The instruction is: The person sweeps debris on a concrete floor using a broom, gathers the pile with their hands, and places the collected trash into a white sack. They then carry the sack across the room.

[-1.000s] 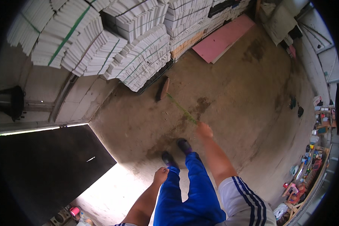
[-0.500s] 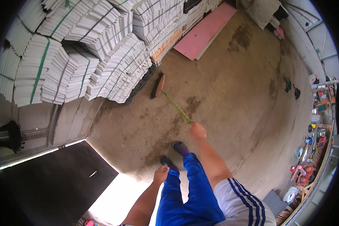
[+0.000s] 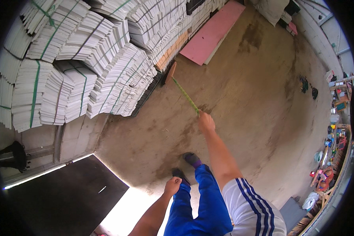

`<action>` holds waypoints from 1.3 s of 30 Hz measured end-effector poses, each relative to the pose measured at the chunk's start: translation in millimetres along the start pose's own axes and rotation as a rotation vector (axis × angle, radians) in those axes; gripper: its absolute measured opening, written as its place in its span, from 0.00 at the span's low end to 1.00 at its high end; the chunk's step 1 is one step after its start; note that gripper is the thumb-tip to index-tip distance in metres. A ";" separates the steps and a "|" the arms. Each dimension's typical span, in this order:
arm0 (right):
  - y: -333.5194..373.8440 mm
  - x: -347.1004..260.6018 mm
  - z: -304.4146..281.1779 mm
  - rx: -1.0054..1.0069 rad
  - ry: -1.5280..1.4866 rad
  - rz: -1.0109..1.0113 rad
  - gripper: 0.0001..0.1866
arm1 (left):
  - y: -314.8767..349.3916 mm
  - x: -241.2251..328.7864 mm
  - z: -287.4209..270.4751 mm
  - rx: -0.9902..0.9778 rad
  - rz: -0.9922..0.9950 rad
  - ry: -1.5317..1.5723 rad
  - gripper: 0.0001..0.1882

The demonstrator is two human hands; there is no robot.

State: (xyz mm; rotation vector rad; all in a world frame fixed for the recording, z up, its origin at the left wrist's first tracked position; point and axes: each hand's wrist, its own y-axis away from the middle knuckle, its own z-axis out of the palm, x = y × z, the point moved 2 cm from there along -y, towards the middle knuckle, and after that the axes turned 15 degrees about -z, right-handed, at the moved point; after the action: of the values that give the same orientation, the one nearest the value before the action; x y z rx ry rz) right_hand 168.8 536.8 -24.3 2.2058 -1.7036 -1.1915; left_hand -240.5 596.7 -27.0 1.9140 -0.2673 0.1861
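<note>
My right hand (image 3: 206,121) is stretched forward, its fingers wrapped round the green handle (image 3: 187,95) of a broom. The broom's head (image 3: 170,72), brown-backed with dark bristles, is on the floor beside the dark base under the stacked white pieces. My left hand (image 3: 172,185) hangs low in front of my left leg, curled into a loose fist, and nothing shows in it. The handle's far end behind my right hand is hidden.
Strapped stacks of white slabs (image 3: 118,78) line the left wall. A pink board (image 3: 214,33) lies along them. Cluttered shelves (image 3: 334,137) run down the right side. A dark panel (image 3: 63,196) borders a bright opening at lower left. Dark items (image 3: 308,87) lie on the floor.
My right hand has reached farther forward, pushing the broom head up toward the far end of the stack base. My left hand stays low by my leg.
</note>
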 end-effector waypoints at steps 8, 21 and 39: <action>83.0 33.7 -9.2 -0.125 0.010 0.100 0.26 | -1.6 -32.6 -12.2 0.054 0.033 -0.120 0.17; 133.5 101.6 -22.9 0.122 0.006 0.311 0.26 | 0.5 -3.7 -10.5 -0.014 0.088 -0.148 0.17; 265.4 40.3 159.5 -0.173 0.158 -0.010 0.17 | 25.6 -92.8 -1.8 0.016 0.048 -0.261 0.19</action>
State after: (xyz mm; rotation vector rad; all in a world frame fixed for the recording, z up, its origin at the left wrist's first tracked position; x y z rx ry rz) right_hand -134.5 463.0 -16.0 2.1450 -1.4729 -1.0893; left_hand -336.9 598.6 -27.1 1.9481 -0.4881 -0.0305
